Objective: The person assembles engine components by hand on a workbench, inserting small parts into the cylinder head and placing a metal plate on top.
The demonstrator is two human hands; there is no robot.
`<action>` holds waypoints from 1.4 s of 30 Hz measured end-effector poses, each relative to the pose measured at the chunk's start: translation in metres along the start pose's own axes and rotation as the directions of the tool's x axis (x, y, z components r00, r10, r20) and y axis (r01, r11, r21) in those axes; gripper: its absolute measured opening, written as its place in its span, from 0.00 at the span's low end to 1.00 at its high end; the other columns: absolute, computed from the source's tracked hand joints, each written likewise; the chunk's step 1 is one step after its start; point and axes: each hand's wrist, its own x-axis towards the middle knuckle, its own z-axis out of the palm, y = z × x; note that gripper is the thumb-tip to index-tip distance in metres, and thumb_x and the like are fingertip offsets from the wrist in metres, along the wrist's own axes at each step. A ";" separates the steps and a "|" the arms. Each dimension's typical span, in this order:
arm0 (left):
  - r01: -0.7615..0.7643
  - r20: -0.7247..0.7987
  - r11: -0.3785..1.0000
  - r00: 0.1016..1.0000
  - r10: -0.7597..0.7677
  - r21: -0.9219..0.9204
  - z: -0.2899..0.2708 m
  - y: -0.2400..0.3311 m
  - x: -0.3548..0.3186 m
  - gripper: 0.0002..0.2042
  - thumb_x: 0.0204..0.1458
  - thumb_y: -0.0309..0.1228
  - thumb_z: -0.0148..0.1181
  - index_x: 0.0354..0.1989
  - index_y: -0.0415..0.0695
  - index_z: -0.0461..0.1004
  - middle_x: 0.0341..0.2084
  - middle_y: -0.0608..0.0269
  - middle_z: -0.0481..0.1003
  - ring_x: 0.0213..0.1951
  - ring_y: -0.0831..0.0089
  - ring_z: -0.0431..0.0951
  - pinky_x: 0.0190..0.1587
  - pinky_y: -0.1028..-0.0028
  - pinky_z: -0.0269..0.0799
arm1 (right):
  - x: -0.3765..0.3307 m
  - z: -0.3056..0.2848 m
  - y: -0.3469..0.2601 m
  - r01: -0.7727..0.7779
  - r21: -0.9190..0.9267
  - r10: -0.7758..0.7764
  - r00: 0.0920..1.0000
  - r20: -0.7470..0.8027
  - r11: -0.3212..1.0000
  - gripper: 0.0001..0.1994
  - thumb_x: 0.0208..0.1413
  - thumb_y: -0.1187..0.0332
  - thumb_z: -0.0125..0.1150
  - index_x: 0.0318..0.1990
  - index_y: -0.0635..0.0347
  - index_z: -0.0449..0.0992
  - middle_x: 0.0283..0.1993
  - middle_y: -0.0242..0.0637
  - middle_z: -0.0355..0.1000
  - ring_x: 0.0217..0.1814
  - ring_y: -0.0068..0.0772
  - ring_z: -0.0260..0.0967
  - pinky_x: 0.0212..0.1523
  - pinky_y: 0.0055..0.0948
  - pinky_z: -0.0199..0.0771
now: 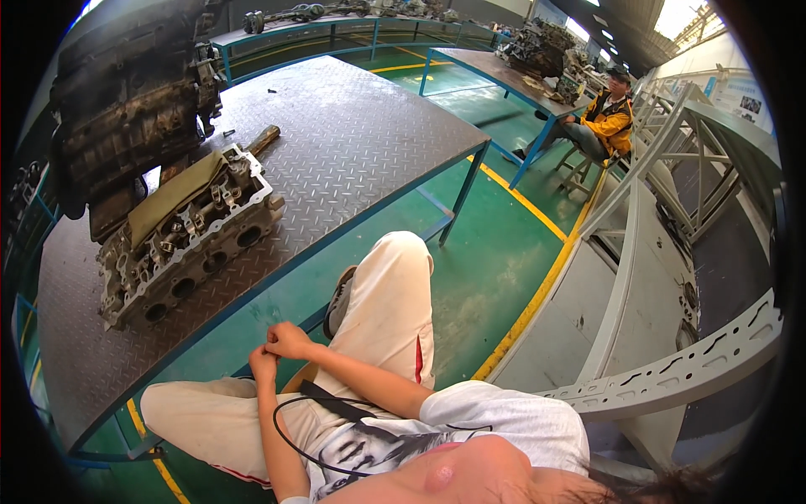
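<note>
My left hand [263,361] and my right hand [288,340] meet in front of my crossed legs, just off the near edge of the steel-topped table [353,126]. Both have curled fingers that touch each other; whether anything sits between them is hidden. On the table, beyond my hands to the left, lies a metal engine cylinder head [189,244] with round ports along its side. A folded olive cloth [176,202] rests on top of it. Behind stands a large dark engine block [134,92].
A brown stick-like piece [265,139] and a small bolt [228,132] lie behind the cylinder head. Another table [478,63] at the back carries an engine [541,49]; a person in a yellow and black jacket [611,122] sits beside it. Grey metal framing [672,370] curves along my right.
</note>
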 end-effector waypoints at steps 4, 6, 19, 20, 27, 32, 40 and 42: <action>0.001 0.030 0.999 1.000 0.000 -0.040 0.011 0.014 -0.006 0.09 0.50 0.26 0.57 0.21 0.33 0.73 0.14 0.63 0.71 0.18 0.79 0.67 0.20 0.75 0.59 | 0.002 -0.001 0.009 -0.101 0.085 0.100 0.995 0.015 0.991 0.11 0.41 0.63 0.63 0.25 0.63 0.76 0.23 0.44 0.74 0.26 0.44 0.73 0.29 0.36 0.71; -0.016 -0.051 0.999 0.999 0.014 -0.037 0.013 0.018 -0.009 0.09 0.48 0.26 0.58 0.20 0.34 0.73 0.13 0.63 0.71 0.18 0.78 0.67 0.21 0.74 0.60 | 0.005 0.002 0.009 -0.110 0.069 0.113 0.993 -0.044 0.992 0.11 0.41 0.63 0.63 0.25 0.64 0.76 0.23 0.45 0.74 0.26 0.44 0.73 0.29 0.35 0.72; -0.124 -0.097 0.966 0.984 0.149 0.228 0.005 -0.008 0.001 0.10 0.41 0.27 0.64 0.19 0.32 0.71 0.11 0.53 0.69 0.21 0.81 0.63 0.24 0.70 0.63 | -0.001 -0.002 0.009 -0.039 0.019 0.039 0.999 -0.011 0.999 0.12 0.40 0.62 0.63 0.25 0.63 0.76 0.24 0.45 0.74 0.27 0.45 0.73 0.29 0.38 0.71; -0.141 -0.079 0.962 0.983 0.164 0.234 0.011 0.002 -0.004 0.10 0.40 0.27 0.64 0.19 0.32 0.71 0.12 0.52 0.69 0.21 0.80 0.64 0.24 0.70 0.64 | 0.001 -0.004 0.014 -0.085 -0.002 0.085 0.996 -0.021 0.996 0.12 0.39 0.61 0.64 0.25 0.62 0.76 0.24 0.45 0.74 0.27 0.45 0.73 0.29 0.38 0.71; -0.270 -0.046 0.878 0.949 0.312 0.395 0.014 0.012 -0.011 0.10 0.37 0.27 0.66 0.20 0.32 0.73 0.16 0.43 0.72 0.17 0.64 0.71 0.25 0.67 0.66 | 0.006 -0.001 0.021 -0.111 -0.055 0.111 0.994 -0.007 0.992 0.14 0.37 0.59 0.66 0.24 0.61 0.77 0.24 0.45 0.74 0.28 0.45 0.73 0.29 0.38 0.71; -0.268 -0.048 0.878 0.949 0.311 0.397 0.008 0.005 -0.009 0.10 0.37 0.28 0.66 0.19 0.34 0.73 0.17 0.42 0.71 0.17 0.58 0.71 0.25 0.65 0.66 | 0.003 -0.009 0.011 -0.080 -0.064 0.084 0.993 0.077 0.995 0.14 0.37 0.59 0.66 0.23 0.61 0.77 0.24 0.45 0.74 0.28 0.45 0.73 0.29 0.37 0.71; -0.320 0.019 0.835 0.937 0.348 0.448 0.010 -0.002 -0.006 0.07 0.38 0.26 0.61 0.19 0.34 0.71 0.17 0.39 0.68 0.19 0.49 0.71 0.24 0.62 0.65 | 0.001 -0.007 0.013 0.061 -0.181 -0.035 0.989 0.144 0.981 0.13 0.39 0.59 0.65 0.25 0.62 0.78 0.25 0.44 0.74 0.28 0.44 0.73 0.29 0.37 0.71; -0.412 0.020 0.825 0.898 0.439 0.387 0.015 0.005 -0.013 0.05 0.38 0.24 0.59 0.19 0.34 0.71 0.17 0.39 0.68 0.19 0.47 0.68 0.24 0.62 0.64 | 0.000 -0.007 0.010 0.046 -0.031 -0.040 0.985 0.169 0.998 0.13 0.39 0.60 0.64 0.26 0.62 0.78 0.25 0.44 0.75 0.29 0.43 0.73 0.29 0.36 0.71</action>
